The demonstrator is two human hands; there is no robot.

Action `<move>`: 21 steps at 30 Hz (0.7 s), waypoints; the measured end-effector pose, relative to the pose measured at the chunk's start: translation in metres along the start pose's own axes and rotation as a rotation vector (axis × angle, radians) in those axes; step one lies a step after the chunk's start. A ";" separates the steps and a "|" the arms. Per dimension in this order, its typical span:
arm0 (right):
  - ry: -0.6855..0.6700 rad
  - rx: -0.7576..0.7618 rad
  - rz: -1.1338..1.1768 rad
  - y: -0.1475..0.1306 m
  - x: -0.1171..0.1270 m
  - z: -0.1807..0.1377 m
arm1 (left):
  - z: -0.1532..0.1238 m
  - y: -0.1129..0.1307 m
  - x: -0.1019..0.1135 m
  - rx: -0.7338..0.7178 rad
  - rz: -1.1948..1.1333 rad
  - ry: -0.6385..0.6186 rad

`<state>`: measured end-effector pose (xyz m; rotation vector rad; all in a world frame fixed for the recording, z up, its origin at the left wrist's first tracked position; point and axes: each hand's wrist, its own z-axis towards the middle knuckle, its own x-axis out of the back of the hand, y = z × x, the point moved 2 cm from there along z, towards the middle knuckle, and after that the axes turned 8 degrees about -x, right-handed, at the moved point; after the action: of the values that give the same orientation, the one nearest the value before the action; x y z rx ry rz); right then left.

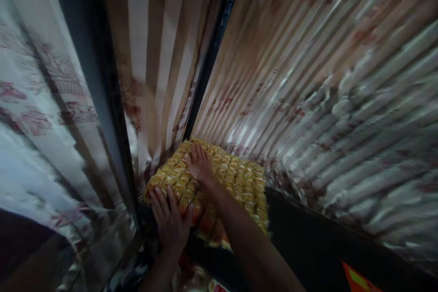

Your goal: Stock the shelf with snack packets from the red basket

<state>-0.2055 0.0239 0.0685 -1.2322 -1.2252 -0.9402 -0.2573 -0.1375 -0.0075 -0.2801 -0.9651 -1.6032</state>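
A yellow and orange slab of small packets (236,178), set in tight rows under shiny clear wrap, lies in the corner below striped sheeting. My left hand (171,223) rests open on its near left edge, fingers spread. Farther in, my right hand (199,162) presses flat on the top of the slab, fingers stretched out toward the back corner. Neither hand grips anything. My right forearm crosses over the slab and hides part of its near side. What the packets contain cannot be made out.
Striped sheeting with red print (260,100) covers the walls, loose and wrinkled at the right. Dark upright posts (215,41) stand in the corner and at the left. A dark surface (308,232) lies right of the slab. A red and yellow item (357,278) shows at bottom right.
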 end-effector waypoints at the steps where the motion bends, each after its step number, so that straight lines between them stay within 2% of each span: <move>1: -0.004 -0.007 0.001 0.001 -0.002 0.001 | 0.000 0.000 0.000 0.005 -0.002 -0.002; 6: -0.030 0.024 0.037 0.004 -0.004 0.000 | 0.001 0.000 0.000 0.000 0.009 0.007; 12: 0.104 -0.019 0.015 0.016 0.000 -0.010 | 0.000 0.000 0.001 -0.002 0.004 0.012; 17: 0.015 -0.005 0.007 0.015 -0.009 -0.009 | 0.000 0.001 0.000 -0.002 -0.004 0.012; 21: -0.040 0.030 0.053 0.016 0.007 -0.008 | 0.000 0.001 0.000 0.007 -0.013 0.028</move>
<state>-0.1881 0.0192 0.0736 -1.2594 -1.2278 -0.8595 -0.2563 -0.1376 -0.0075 -0.2465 -0.9529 -1.6111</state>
